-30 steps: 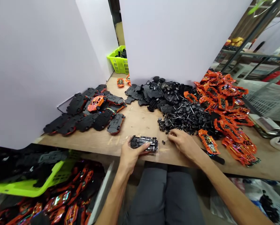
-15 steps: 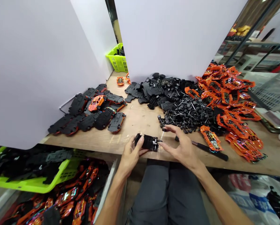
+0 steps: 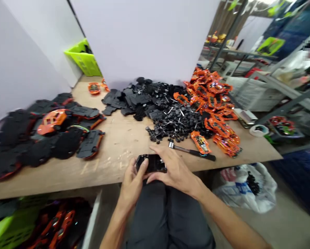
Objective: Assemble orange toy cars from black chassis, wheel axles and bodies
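Head view: far left, black chassis heaps (image 3: 17, 138) on the bench (image 3: 113, 145), an orange car body (image 3: 52, 121) among them. Next, the left hand (image 3: 132, 183), fingers curled around the left end of a small toy-car chassis (image 3: 152, 163) at the bench's front edge: black, ribbed, mostly hidden by the fingers. Right hand (image 3: 174, 171) clamped over its right end, both hands on it and almost together. Farther right, wheel axles (image 3: 175, 121), a small hammer (image 3: 188, 150) and a heap of orange car shells (image 3: 217, 93).
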A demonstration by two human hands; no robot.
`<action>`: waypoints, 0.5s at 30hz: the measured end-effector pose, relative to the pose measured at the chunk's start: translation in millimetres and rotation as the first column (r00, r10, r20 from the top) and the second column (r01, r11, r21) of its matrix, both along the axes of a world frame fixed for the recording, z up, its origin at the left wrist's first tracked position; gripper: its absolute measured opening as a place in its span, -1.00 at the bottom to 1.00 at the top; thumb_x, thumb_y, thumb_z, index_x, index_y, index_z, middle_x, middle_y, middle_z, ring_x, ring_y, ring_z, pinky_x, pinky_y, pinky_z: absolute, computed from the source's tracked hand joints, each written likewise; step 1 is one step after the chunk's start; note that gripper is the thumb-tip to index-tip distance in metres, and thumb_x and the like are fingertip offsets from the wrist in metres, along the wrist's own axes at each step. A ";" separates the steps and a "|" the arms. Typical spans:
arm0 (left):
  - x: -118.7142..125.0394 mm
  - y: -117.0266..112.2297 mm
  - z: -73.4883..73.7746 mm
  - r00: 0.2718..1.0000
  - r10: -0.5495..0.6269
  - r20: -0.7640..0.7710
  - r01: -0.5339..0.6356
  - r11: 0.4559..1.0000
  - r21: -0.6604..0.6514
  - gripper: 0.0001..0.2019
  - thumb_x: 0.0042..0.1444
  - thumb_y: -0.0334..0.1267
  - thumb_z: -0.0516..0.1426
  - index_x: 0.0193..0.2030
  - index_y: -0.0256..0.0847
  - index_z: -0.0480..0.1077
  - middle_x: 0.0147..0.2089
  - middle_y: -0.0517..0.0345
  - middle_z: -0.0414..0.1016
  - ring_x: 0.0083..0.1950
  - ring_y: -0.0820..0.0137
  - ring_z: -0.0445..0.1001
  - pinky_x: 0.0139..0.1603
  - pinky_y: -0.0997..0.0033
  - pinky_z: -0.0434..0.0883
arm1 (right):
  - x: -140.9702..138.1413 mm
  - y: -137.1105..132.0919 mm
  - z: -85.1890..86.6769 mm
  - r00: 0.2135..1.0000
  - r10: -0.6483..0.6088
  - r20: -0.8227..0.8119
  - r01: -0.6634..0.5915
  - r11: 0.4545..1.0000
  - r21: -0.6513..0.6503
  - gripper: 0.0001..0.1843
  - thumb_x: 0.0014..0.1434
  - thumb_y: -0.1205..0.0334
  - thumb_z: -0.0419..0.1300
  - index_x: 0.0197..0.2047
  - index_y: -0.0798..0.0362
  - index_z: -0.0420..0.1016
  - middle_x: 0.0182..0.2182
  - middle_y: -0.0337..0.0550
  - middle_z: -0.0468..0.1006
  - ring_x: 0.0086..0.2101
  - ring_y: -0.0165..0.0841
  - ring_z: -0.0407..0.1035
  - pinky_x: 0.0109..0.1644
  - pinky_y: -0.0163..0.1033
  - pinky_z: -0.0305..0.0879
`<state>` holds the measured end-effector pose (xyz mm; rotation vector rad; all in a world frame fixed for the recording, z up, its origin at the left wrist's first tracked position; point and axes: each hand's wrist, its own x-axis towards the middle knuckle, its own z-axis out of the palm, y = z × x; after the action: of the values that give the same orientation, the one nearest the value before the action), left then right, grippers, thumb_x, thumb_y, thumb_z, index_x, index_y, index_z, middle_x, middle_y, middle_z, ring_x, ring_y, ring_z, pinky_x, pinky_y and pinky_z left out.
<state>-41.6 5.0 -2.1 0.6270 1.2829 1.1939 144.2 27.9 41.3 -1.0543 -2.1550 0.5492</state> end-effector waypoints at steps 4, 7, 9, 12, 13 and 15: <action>6.5 2.1 3.6 0.998 -0.013 0.057 0.013 1.000 -0.003 -0.38 -0.06 0.10 0.44 0.06 -0.19 0.44 0.08 0.01 0.59 0.09 0.14 0.61 -0.08 0.26 0.66 | 74.9 6.0 1.6 0.838 -0.533 0.112 0.522 0.845 0.115 -0.42 0.32 -0.09 0.30 0.30 -0.03 0.35 0.19 0.15 0.47 0.21 0.05 0.35 0.32 0.23 0.28; 4.8 1.8 0.3 1.000 0.003 -0.012 -0.003 1.000 0.001 -0.36 -0.07 0.11 0.44 0.06 -0.20 0.44 0.09 -0.03 0.59 0.09 0.13 0.60 -0.09 0.28 0.64 | 116.3 10.1 -14.8 0.739 -0.644 0.197 0.634 0.764 0.120 -0.35 0.31 -0.22 0.25 0.25 0.08 0.39 0.12 0.28 0.47 0.15 0.15 0.38 0.22 0.33 0.33; 1.7 2.9 -2.5 0.995 0.026 -0.101 -0.026 1.000 0.005 -0.35 -0.12 0.11 0.46 0.02 -0.22 0.48 0.05 -0.05 0.62 0.06 0.14 0.61 -0.08 0.30 0.62 | 129.6 8.1 -23.0 0.763 -0.633 0.130 0.633 0.773 0.043 -0.41 0.35 -0.19 0.19 0.24 0.06 0.38 0.08 0.22 0.52 0.10 0.07 0.45 0.20 0.27 0.37; -3.5 6.3 -3.6 0.992 0.002 -0.130 0.001 1.000 0.020 -0.37 -0.19 0.12 0.48 -0.08 -0.24 0.49 -0.08 -0.01 0.65 -0.04 0.17 0.63 -0.09 0.28 0.62 | 140.1 -0.7 -21.4 0.782 -0.615 -0.101 0.597 0.786 -0.163 -0.46 0.36 -0.15 0.22 0.25 -0.02 0.34 0.02 0.05 0.61 -0.01 -0.11 0.56 0.15 0.08 0.48; -4.8 7.7 -2.8 0.994 -0.017 -0.111 0.020 1.000 0.022 -0.38 -0.21 0.13 0.48 -0.12 -0.22 0.47 -0.14 0.04 0.64 -0.09 0.19 0.64 -0.12 0.26 0.63 | 143.3 -3.4 -19.1 0.773 -0.613 -0.160 0.572 0.784 -0.241 -0.46 0.35 -0.15 0.23 0.24 -0.03 0.34 0.00 0.01 0.63 -0.05 -0.14 0.58 0.09 0.03 0.52; -6.8 10.0 0.0 0.997 -0.039 -0.070 0.040 0.999 0.015 -0.40 -0.24 0.13 0.49 -0.19 -0.19 0.40 -0.22 0.14 0.61 -0.18 0.24 0.64 -0.18 0.25 0.65 | 149.5 -6.2 -16.6 0.776 -0.602 -0.189 0.524 0.782 -0.339 -0.50 0.36 -0.17 0.21 0.20 -0.04 0.39 -0.03 -0.02 0.66 -0.10 -0.16 0.60 0.01 -0.03 0.55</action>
<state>-48.4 15.0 -2.1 0.7078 1.3148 1.1598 293.7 21.8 24.7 -1.5904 -1.4191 0.6590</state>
